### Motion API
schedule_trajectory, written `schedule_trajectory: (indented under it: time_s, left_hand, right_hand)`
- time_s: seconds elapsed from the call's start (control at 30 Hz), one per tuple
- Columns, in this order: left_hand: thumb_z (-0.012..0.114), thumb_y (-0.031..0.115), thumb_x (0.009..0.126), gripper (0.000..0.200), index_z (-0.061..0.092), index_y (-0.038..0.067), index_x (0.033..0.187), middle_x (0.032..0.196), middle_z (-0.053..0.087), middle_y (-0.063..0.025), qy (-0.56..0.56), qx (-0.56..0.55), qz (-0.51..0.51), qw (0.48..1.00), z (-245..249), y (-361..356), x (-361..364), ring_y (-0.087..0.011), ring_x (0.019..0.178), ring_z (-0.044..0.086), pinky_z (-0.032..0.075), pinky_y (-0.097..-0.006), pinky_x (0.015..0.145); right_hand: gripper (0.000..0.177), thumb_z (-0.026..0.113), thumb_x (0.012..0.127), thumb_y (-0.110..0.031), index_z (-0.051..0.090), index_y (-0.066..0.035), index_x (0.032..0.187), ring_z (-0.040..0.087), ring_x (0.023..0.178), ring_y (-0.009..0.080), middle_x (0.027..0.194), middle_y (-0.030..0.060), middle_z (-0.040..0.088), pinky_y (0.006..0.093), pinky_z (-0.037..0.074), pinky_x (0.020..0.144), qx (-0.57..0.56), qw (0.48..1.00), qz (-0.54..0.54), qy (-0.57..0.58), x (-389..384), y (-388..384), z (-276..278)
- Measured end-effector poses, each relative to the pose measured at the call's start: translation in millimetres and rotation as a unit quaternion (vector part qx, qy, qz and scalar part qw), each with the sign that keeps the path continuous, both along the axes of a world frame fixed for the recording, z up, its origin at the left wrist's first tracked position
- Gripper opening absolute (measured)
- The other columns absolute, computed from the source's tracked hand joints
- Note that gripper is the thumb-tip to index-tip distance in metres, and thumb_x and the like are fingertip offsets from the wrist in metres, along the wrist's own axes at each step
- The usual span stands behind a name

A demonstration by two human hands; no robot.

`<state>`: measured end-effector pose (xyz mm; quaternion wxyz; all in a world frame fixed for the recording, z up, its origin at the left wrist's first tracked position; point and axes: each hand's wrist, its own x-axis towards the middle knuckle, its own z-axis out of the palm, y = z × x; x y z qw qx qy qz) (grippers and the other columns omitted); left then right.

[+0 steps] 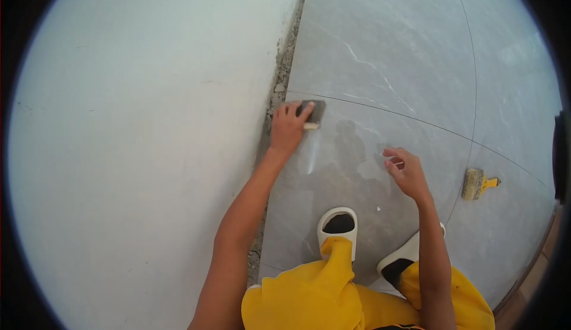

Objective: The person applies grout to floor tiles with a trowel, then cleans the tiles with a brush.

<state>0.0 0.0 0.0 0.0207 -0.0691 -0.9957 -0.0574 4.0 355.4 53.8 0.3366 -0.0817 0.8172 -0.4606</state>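
Observation:
My left hand (pixel 288 129) grips a dark rectangular block (pixel 315 113) with a pale piece at its lower edge, held against the grey floor tile near the wall. My right hand (pixel 404 168) hangs over the tile to the right, its fingers curled and apart with nothing in them. Between the hands, a damp-looking darker patch (pixel 350 143) marks the tile. A brush (pixel 473 184) with a yellow handle and dirty bristles lies on the tile right of my right hand.
A white wall (pixel 148 122) fills the left side, with a rough gap (pixel 279 80) along its foot. Thin joints cross the grey tiles (pixel 386 38). My feet in light slippers (pixel 355 235) stand below the hands. A dark object (pixel 561 157) is at the right edge.

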Motion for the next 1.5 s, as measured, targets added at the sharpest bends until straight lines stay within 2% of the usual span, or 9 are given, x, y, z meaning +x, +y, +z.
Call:
schedule_trajectory:
  time_s: [0.07, 0.2, 0.3, 0.5, 0.57, 0.63, 0.93, 1.23, 1.5]
  left_hand:
    - [0.054, 0.012, 0.087, 0.039, 0.058, 0.016, 0.126, 0.12, 0.057, -0.0118, -0.016, -0.003, 0.044, 0.999, 5.6, -3.8, -16.6, -0.0335, 0.106, 0.054, 0.044, -0.046, 0.089]
    - [0.047, 0.021, 0.095, 0.037, 0.054, 0.006, 0.128, 0.122, 0.056, -0.0131, -0.054, 0.279, 0.231, 0.931, 43.4, 60.9, -50.4, -0.0353, 0.11, 0.051, 0.041, -0.0431, 0.095]
    - [0.038, 0.04, 0.101, 0.053, 0.042, 0.003, 0.139, 0.134, 0.052, -0.0121, -0.09, 0.611, 0.194, 0.762, 49.1, 118.3, -10.7, -0.0303, 0.125, 0.047, 0.035, -0.0381, 0.104]
    - [0.045, 0.039, 0.098, 0.052, 0.044, 0.004, 0.137, 0.142, 0.043, -0.0124, -0.141, 0.783, 0.217, 0.566, 38.2, 62.9, 28.3, -0.0272, 0.131, 0.04, 0.032, -0.0433, 0.105]
    - [0.058, 0.031, 0.088, 0.045, 0.053, 0.006, 0.125, 0.131, 0.049, -0.0141, 0.092, 0.318, 0.248, 0.91, -6.3, 54.8, 54.2, -0.0308, 0.124, 0.045, 0.032, -0.0455, 0.104]
    - [0.063, 0.026, 0.082, 0.043, 0.055, 0.006, 0.12, 0.127, 0.05, -0.0137, 0.132, 0.22, 0.228, 0.939, -9.0, 52.5, 72.6, -0.0317, 0.124, 0.045, 0.033, -0.0465, 0.103]
    - [0.063, 0.02, 0.078, 0.04, 0.056, 0.005, 0.115, 0.126, 0.048, -0.0122, 0.161, 0.211, 0.24, 0.934, -14.5, 49.8, 69.3, -0.0317, 0.125, 0.043, 0.033, -0.049, 0.103]
    - [0.063, 0.024, 0.079, 0.043, 0.055, 0.006, 0.116, 0.127, 0.046, -0.0122, 0.136, 0.186, 0.244, 0.942, -15.1, 55.5, 68.9, -0.0311, 0.129, 0.039, 0.029, -0.0527, 0.105]
    - [0.062, 0.025, 0.079, 0.042, 0.054, 0.007, 0.117, 0.128, 0.045, -0.0131, 0.123, 0.182, 0.241, 0.945, -15.0, 50.3, 67.4, -0.0324, 0.129, 0.038, 0.028, -0.0525, 0.106]
  right_hand:
    - [0.045, 0.068, 0.086, -0.019, 0.056, -0.003, 0.126, 0.062, 0.096, 0.0239, 0.118, 0.0137, 0.061, 0.0308, 0.053, 0.074, -0.019, 1.0, 0.006, 0.0, 0.2, -13.3, -4.4]
    - [0.053, 0.07, 0.084, -0.022, 0.052, -0.002, 0.13, 0.061, 0.098, 0.0236, 0.117, 0.0122, 0.061, 0.0346, 0.051, 0.082, -0.154, 0.984, -0.072, 0.048, -27.0, -56.9, 4.4]
    - [0.06, 0.071, 0.083, -0.025, 0.047, -0.001, 0.133, 0.06, 0.099, 0.027, 0.113, 0.0142, 0.062, 0.0372, 0.048, 0.087, -0.238, 0.963, -0.079, 0.098, -46.4, -105.7, 9.2]
    - [0.049, 0.064, 0.084, -0.018, 0.047, -0.004, 0.128, 0.062, 0.085, 0.0384, 0.089, 0.0205, 0.065, 0.0439, 0.049, 0.075, 0.017, 0.957, 0.15, 0.246, -130.1, -135.9, -10.6]
    - [0.044, 0.063, 0.084, -0.016, 0.049, -0.007, 0.125, 0.062, 0.08, 0.0409, 0.082, 0.0204, 0.065, 0.0468, 0.049, 0.071, 0.094, 0.92, 0.187, 0.331, -157.0, -156.6, -5.4]
    - [0.04, 0.062, 0.084, -0.014, 0.052, -0.01, 0.122, 0.061, 0.076, 0.042, 0.078, 0.0196, 0.065, 0.0494, 0.048, 0.068, 0.105, 0.894, 0.225, 0.373, -181.2, -185.9, 3.1]
    - [0.043, 0.062, 0.083, -0.01, 0.052, -0.015, 0.125, 0.063, 0.074, 0.0371, 0.076, 0.0178, 0.065, 0.0462, 0.049, 0.066, 0.118, 0.789, 0.446, 0.405, -205.6, -258.5, 16.6]
    - [0.042, 0.062, 0.083, -0.008, 0.054, -0.017, 0.123, 0.063, 0.072, 0.0358, 0.075, 0.0172, 0.065, 0.0457, 0.048, 0.064, 0.207, 0.788, 0.481, 0.325, -192.4, -131.0, 31.5]
    - [0.014, 0.063, 0.079, -0.008, 0.056, -0.005, 0.091, 0.06, 0.063, 0.0339, 0.066, 0.015, 0.058, 0.0448, 0.045, 0.058, 0.232, 0.793, 0.353, 0.44, -169.1, -131.9, 33.8]
